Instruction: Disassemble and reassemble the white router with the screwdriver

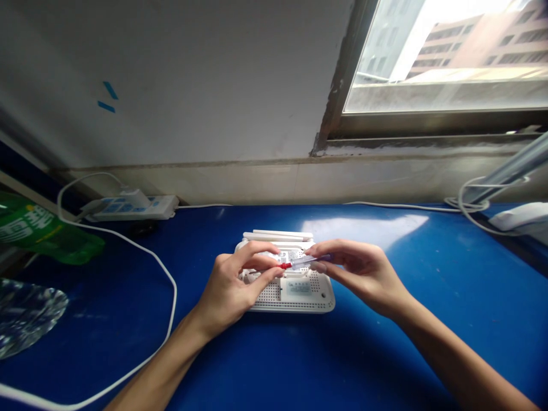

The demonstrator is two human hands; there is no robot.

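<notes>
A small screwdriver (pixel 303 262) with a clear, purplish handle and a red collar is held level between my two hands. My left hand (pixel 240 279) pinches it by the red collar, and a thin metal shaft shows under those fingers. At the other end, the fingertips of my right hand (pixel 363 271) close on the handle. Just below both hands lies a white router (pixel 274 305), its vented, labelled underside facing up. Its folded antennas (pixel 278 235) are along the far edge. My fingers hide part of the router's middle.
A white cable (pixel 174 285) loops over the blue table (pixel 385 354) on the left from a power strip (pixel 137 208). A green bottle (pixel 47 234) and a clear bottle (pixel 29 317) lie at far left. A metal pole (pixel 505 171) with wrapped cable stands at right.
</notes>
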